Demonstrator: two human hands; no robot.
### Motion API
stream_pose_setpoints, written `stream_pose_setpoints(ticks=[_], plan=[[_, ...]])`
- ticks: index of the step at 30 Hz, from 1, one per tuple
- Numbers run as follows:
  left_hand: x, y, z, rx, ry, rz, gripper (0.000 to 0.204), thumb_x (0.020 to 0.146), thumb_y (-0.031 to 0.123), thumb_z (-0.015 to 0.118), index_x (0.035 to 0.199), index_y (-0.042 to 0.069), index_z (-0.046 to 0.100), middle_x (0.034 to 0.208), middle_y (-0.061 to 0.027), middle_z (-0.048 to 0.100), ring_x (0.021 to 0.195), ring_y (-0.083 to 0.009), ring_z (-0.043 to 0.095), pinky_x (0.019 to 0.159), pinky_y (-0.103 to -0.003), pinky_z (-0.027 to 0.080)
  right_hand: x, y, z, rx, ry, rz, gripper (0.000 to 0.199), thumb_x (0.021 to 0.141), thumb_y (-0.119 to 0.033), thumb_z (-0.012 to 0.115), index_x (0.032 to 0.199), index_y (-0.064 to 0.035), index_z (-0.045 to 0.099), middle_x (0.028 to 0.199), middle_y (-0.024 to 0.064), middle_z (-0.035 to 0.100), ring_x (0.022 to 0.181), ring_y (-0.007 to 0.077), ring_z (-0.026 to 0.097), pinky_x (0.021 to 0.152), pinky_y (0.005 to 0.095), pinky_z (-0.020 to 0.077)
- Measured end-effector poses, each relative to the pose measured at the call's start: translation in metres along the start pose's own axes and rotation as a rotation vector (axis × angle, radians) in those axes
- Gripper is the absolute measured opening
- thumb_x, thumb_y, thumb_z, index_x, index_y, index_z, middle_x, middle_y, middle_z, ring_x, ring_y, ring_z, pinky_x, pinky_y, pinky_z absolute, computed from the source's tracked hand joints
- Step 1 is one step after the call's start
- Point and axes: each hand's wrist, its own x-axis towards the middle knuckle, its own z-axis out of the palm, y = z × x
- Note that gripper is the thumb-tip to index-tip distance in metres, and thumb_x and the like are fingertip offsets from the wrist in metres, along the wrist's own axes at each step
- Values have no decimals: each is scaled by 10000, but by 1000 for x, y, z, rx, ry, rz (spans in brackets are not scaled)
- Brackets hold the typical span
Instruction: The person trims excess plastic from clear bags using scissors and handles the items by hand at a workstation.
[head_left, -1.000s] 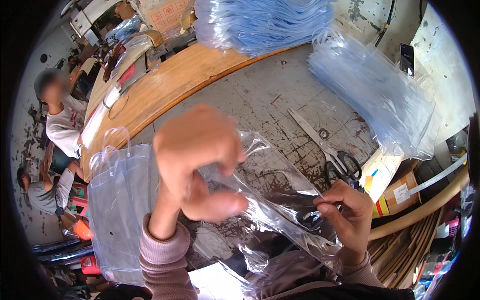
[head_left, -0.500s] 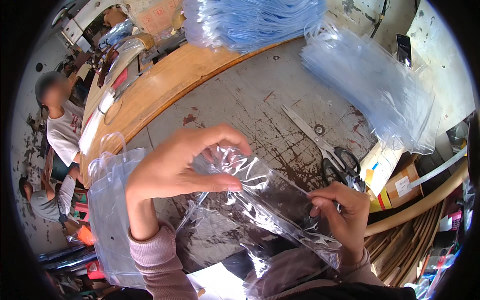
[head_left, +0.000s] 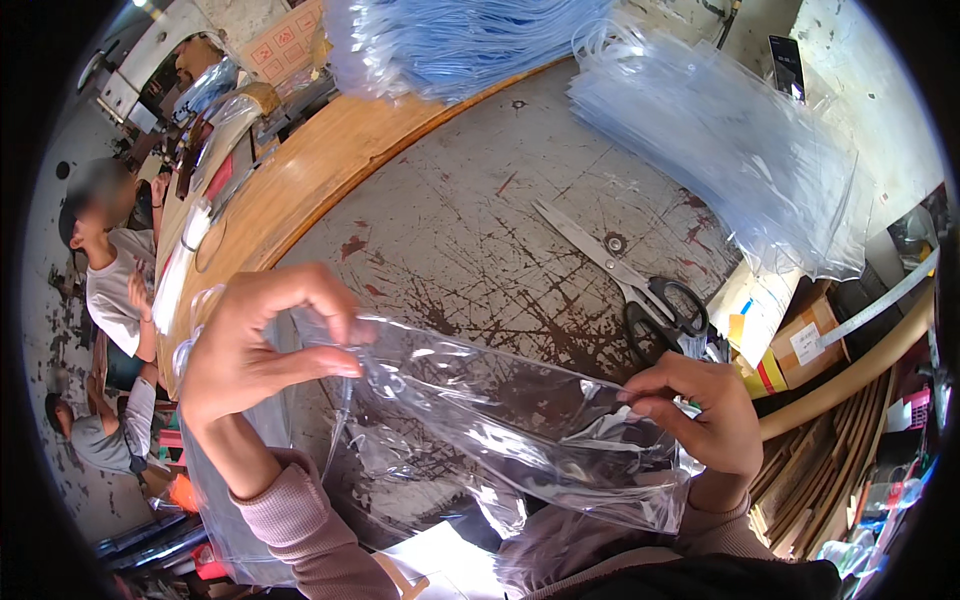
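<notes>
A clear plastic bag (head_left: 500, 400) hangs stretched between my two hands above the scratched table (head_left: 440, 240). My left hand (head_left: 265, 345) is curled, thumb and fingers pinching the bag's left end. On the other side, my right hand (head_left: 705, 415) pinches the upper right edge between thumb and forefinger. Scissors (head_left: 620, 280) with black handles lie partly spread just beyond my right hand. Under and beside my left forearm are clear bags with looped handles (head_left: 235, 490), partly hidden by the arm.
A stack of clear bluish bags (head_left: 710, 140) lies at the far right, near a phone (head_left: 787, 68). More bluish bags (head_left: 480, 45) sit on the wooden board (head_left: 350, 140). A cardboard box (head_left: 805, 340) stands at the right. Two people (head_left: 115, 270) are at the far left.
My left hand has moved left and slightly down, drawing the bag out wider. My right hand has shifted slightly right, keeping its pinch. The whole view has shifted a little.
</notes>
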Motion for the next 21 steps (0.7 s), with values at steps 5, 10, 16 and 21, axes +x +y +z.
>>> stream_pose_setpoints(ticks=[5, 10, 16, 21], plan=[[-6, -4, -9, -15, 54, -29, 263, 664, 129, 807, 762, 30, 584, 792, -73, 645, 769, -165, 630, 694, -272, 466, -9, 3, -13, 33, 39, 20, 154, 750, 8, 684, 901, -1, 657, 788, 104, 648, 696, 217, 651, 611, 282, 484], [-5, -6, -8, -29, 64, -73, 252, 666, 109, 803, 758, 23, 585, 799, -81, 644, 778, -171, 630, 710, -279, 473, -11, 3, -15, 23, 65, 1, 151, 741, 17, 694, 887, -2, 657, 773, 93, 654, 687, 196, 656, 607, 271, 489], [-1, -8, -4, -5, 62, -59, 223, 708, 92, 775, 792, 18, 582, 814, -76, 635, 782, -169, 631, 729, -289, 485, -13, 4, -14, 76, 98, 74, 168, 714, 7, 732, 854, -2, 640, 751, 78, 654, 703, 168, 663, 613, 254, 498], [17, -32, 18, 58, 92, -84, 161, 814, 126, 684, 895, 16, 598, 838, -76, 639, 823, -167, 619, 745, -307, 478, -7, 12, -21, 56, -8, 23, 464, 674, -344, 778, 957, -8, 628, 873, 110, 643, 801, 212, 632, 686, 296, 489]])
